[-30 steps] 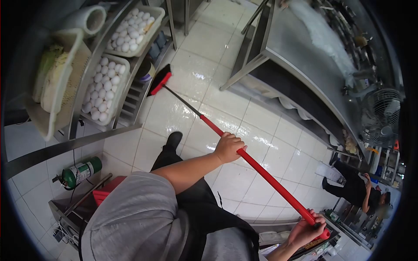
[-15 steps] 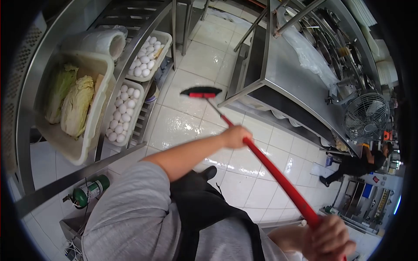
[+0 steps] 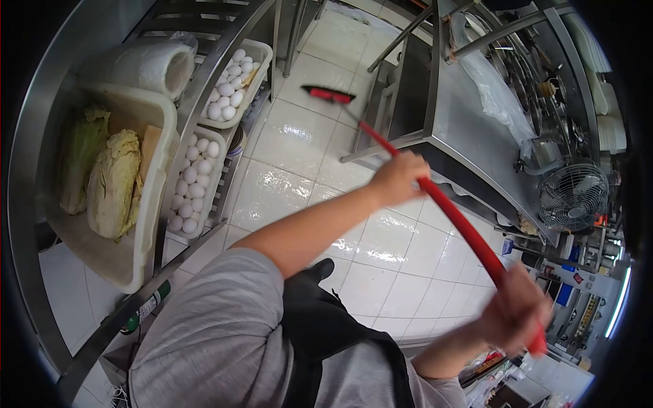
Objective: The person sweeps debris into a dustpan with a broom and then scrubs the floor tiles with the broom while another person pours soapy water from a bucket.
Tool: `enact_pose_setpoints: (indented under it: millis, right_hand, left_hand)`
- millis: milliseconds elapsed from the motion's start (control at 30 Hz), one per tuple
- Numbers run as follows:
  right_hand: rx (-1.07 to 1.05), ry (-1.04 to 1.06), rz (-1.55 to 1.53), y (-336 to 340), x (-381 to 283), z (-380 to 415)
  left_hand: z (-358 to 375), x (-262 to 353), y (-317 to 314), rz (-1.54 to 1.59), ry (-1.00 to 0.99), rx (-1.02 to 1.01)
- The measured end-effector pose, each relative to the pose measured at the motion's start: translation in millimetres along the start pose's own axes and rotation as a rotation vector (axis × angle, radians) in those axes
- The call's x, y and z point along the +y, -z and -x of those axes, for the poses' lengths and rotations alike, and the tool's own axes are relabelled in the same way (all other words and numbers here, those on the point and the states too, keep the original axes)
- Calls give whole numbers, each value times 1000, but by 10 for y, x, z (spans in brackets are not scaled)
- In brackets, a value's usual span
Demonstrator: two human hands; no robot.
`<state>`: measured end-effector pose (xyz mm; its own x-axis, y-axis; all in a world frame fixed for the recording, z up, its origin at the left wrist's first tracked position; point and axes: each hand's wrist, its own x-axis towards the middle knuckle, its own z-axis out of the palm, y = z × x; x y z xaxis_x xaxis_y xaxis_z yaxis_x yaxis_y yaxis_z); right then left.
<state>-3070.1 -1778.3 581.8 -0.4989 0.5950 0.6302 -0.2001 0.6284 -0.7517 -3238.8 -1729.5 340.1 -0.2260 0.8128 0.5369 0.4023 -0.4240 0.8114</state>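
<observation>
Both my hands grip the red pole of a broom (image 3: pixel 464 228), which runs from the lower right up to the middle of the view. Higher on the pole, my left hand (image 3: pixel 401 178) is wrapped around it with the arm stretched forward. My right hand (image 3: pixel 518 309), blurred by motion, closes around the pole near its end. At the far end, the red and black broom head (image 3: pixel 328 94) is over the wet, shiny white floor tiles (image 3: pixel 289 132), between the left shelf and the steel counter.
On the left, a metal rack holds a bin (image 3: pixel 158 204) of cabbages (image 3: pixel 113 183) and two trays of eggs (image 3: pixel 197 180). A steel counter (image 3: pixel 469 112) stands right, with pans and a fan (image 3: pixel 573 197). A green cylinder (image 3: pixel 151 306) is below the rack.
The broom head has moved away from me, up and slightly right in view. My left hand has shifted right and up, my right hand upward. The person at the right is no longer visible.
</observation>
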Motion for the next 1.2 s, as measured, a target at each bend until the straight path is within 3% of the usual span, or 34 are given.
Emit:
enact_pose_setpoints:
  millis: [33,100,167,200,233,267,300,367,433,500,533,567,600,633,667,733,833,900,1000,1033,1100,1133,1200]
  right_hand:
    - [36,75,-120,10,-265,-87]
    - [-128,-50,-228,23,-527,-220]
    - [38,-43,-214,-149,-284,-200]
    - [134,13,-329,-254,-56,-226]
    - [48,3,7,-366,204,-249]
    - [164,-73,-128,-584,520,-211]
    - [215,-95,175,-676,952,-83]
    - [93,-215,65,-875,1537,-12]
    - [127,-101,-3,-1099,1785,8]
    - [205,-131,-53,-792,1520,-155]
    - [412,-200,56,-429,1344,-163]
    - [83,-116,-6,-349,830,-464]
    - [53,-16,134,-313,456,-591]
    - [-29,-49,-85,-183,133,-649]
    - [-14,-40,-104,-166,-68,-672]
    - [34,-40,-149,-242,-31,-661]
    - [140,-25,-107,-518,499,-597]
    - [297,-159,-59,-681,1161,-305]
    - [198,-69,30,-963,1755,114]
    - [211,-79,48,-907,1717,186]
    - [375,-207,197,-523,1263,152]
    - [367,-206,152,-380,844,17]
    - [149,-24,115,-66,30,-177]
  left_hand:
    - [48,227,29,52,-30,-58]
    - [163,449,132,93,-22,-161]
    - [129,123,129,19,9,-146]
    - [42,-133,153,17,-6,-78]
    - [-67,-505,161,42,-99,38]
    - [-201,-754,300,-41,-18,82]
    - [-316,-1051,453,-116,108,30]
    - [-425,-1656,577,-291,101,114]
    - [-541,-1688,616,-362,115,76]
    - [-588,-1494,547,-350,140,70]
    - [-571,-1164,442,-268,143,95]
    - [-523,-854,359,-167,76,140]
    - [-454,-533,285,-67,8,181]
    - [-399,-199,251,-63,-42,190]
    - [-303,52,249,-25,-31,157]
    - [-230,28,245,44,20,111]
    - [-418,-614,300,-10,-52,166]
    - [-520,-1157,400,-158,113,132]
    - [-505,-1515,463,-456,104,66]
    - [-487,-1501,411,-554,71,74]
    - [-446,-1132,219,-301,97,20]
    - [-415,-839,124,-191,38,15]
    - [-274,-209,-132,94,-61,10]
